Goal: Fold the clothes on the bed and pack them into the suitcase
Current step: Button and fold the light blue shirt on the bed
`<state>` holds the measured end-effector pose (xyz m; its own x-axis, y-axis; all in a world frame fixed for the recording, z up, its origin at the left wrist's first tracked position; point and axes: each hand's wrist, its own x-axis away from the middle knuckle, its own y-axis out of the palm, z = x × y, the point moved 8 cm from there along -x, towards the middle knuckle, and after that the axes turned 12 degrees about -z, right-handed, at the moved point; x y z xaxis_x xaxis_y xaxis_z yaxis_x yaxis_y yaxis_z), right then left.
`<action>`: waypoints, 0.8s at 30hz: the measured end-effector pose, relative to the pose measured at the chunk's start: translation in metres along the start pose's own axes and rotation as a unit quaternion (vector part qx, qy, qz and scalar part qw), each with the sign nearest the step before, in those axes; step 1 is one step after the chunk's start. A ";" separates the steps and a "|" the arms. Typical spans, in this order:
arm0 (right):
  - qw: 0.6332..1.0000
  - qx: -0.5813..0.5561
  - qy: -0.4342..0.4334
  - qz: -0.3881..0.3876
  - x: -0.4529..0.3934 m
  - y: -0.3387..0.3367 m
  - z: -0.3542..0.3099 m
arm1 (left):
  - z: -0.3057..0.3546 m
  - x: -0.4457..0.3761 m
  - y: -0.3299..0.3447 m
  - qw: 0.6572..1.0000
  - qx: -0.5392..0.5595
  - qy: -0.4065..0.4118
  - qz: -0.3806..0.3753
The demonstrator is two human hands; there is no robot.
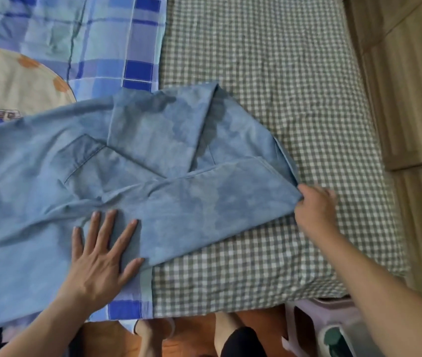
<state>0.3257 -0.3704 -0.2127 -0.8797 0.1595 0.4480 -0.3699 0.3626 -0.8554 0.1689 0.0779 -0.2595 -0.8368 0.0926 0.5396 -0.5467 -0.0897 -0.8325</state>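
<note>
A mottled blue shirt (153, 155) with a chest pocket lies spread across the bed, both sleeves folded in over its body. My left hand (99, 256) presses flat on the shirt's near part, fingers straight and spread. At the right end of the near folded sleeve, my right hand (313, 210) pinches the cloth's edge. No suitcase is in view.
The bed carries a grey-and-white checked sheet (269, 73) on the right and a blue plaid quilt (75, 39) at the left rear. Wooden floor (411, 86) runs along the right. A pale plastic stool (320, 320) stands below the bed's near edge, beside my legs.
</note>
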 end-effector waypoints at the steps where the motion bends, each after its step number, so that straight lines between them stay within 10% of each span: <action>1: 1.000 0.028 0.011 0.000 -0.006 -0.002 -0.003 | 0.003 0.005 0.001 0.999 -0.033 0.032 0.016; 7: 0.991 0.129 0.045 0.013 0.028 0.020 0.020 | -0.003 0.026 0.013 0.993 -0.103 0.061 -0.006; 16: 0.992 -0.118 -0.052 0.000 0.026 0.024 -0.025 | -0.026 -0.032 -0.076 0.983 0.109 -0.065 0.136; 24: 0.992 0.058 -0.052 0.098 0.017 0.003 -0.014 | -0.033 -0.039 -0.092 0.984 -0.006 -0.132 0.121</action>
<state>0.3140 -0.3541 -0.2041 -0.9620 0.1183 0.2460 -0.2152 0.2255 -0.9502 0.2531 0.1151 -0.2078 -0.9218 -0.1902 0.3379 -0.3315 -0.0656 -0.9412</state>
